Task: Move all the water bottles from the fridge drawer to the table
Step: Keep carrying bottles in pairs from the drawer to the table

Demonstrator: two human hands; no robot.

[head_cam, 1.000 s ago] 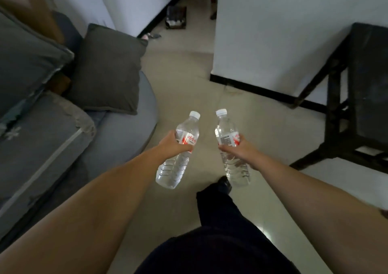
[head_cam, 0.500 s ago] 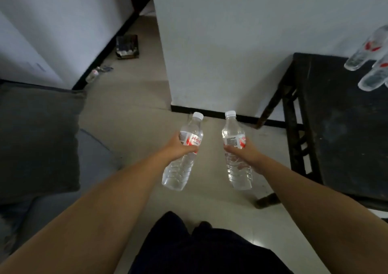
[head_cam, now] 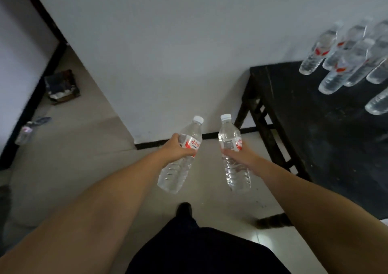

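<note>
Bottles fill both hands. The left hand (head_cam: 177, 147) is wrapped tight around one water bottle (head_cam: 181, 156), and the right hand (head_cam: 239, 155) is wrapped tight around another bottle (head_cam: 233, 154). Both bottles have white caps and red labels, and both look full of clear water. They hang in the air above the pale floor (head_cam: 88, 158), side by side but not touching, with their caps tipped toward 12 o'clock. The dark table (head_cam: 315, 139) stands at about 3 o'clock from the hands, near but not yet under them. A bunch of bottles (head_cam: 344, 59) already stands at its far end, up at about 2 o'clock, close together by the white wall (head_cam: 189, 42). They are blurry, so I cannot count them well, but there are at least six. So a big part of the job looks done. These two bottles are not on the table yet. I think the next thing is to step closer and set them down on the bare dark top. The fridge drawer is not in the picture, so I cannot tell if more bottles wait there.
</note>
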